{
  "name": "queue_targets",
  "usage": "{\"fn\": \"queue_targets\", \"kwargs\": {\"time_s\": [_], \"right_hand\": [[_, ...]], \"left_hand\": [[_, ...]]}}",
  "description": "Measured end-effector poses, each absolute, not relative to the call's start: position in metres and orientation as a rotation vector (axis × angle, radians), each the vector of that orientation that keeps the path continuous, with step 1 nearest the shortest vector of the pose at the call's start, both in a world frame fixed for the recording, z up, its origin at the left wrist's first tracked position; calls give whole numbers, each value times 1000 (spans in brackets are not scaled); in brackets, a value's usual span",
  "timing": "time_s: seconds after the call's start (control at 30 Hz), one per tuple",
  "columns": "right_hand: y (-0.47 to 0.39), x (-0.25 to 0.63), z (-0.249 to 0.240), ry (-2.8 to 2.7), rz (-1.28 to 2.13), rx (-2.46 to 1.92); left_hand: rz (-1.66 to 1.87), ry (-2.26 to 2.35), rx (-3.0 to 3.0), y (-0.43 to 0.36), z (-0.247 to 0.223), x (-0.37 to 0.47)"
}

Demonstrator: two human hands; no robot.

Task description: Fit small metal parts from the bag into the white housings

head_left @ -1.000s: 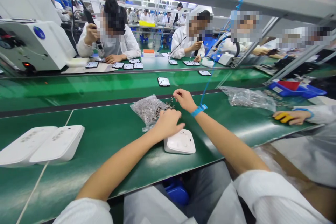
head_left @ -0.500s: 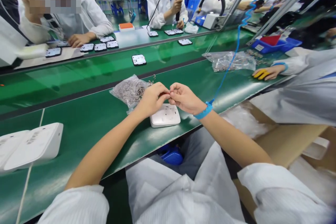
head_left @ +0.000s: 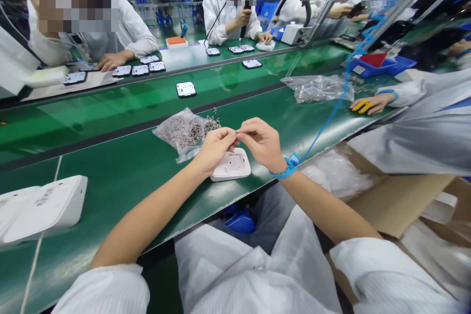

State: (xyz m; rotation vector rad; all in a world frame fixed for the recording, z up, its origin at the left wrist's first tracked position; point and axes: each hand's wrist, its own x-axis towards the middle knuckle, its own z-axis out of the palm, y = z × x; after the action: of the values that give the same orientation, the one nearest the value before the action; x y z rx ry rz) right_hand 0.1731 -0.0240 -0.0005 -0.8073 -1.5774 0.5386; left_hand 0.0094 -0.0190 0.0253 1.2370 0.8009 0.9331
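My left hand point(head_left: 218, 148) and my right hand point(head_left: 262, 141) meet fingertip to fingertip above a white plastic casing point(head_left: 235, 166) on the green bench. Both hands are closed in a pinch; whatever lies between the fingertips is too small to make out. A blue wrist strap point(head_left: 286, 167) with a coiled cord circles my right wrist. Just beyond my left hand, a clear plastic bag point(head_left: 180, 130) holds many small metal parts, and a loose heap of them point(head_left: 212, 123) spills out at its right.
More white casings point(head_left: 55, 201) lie at the left. Dark-framed units point(head_left: 186, 89) sit on the belt beyond the bench. Another bag point(head_left: 320, 89) and a co-worker's hand point(head_left: 371, 104) with yellow finger covers are at the right. An open carton point(head_left: 405, 203) stands below.
My right hand has turned, its fingers now more bunched, and my left hand has dropped slightly. The unit on the belt has shifted left. The blue cord has swung right.
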Motion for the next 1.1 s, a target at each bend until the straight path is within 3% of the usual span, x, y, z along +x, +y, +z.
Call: {"fn": "queue_targets", "kwargs": {"time_s": [0.33,0.67,1.1], "right_hand": [[-17,189,-35,-2136,409,-1034],[-17,189,-44,-2232,446,-1001],[-23,193,-61,-2027,463,-1045]], "left_hand": [[525,1525,2478,1,13,-12],[383,1479,2426,-2,-15,1],[331,1498,2413,-7,-7,2]]}}
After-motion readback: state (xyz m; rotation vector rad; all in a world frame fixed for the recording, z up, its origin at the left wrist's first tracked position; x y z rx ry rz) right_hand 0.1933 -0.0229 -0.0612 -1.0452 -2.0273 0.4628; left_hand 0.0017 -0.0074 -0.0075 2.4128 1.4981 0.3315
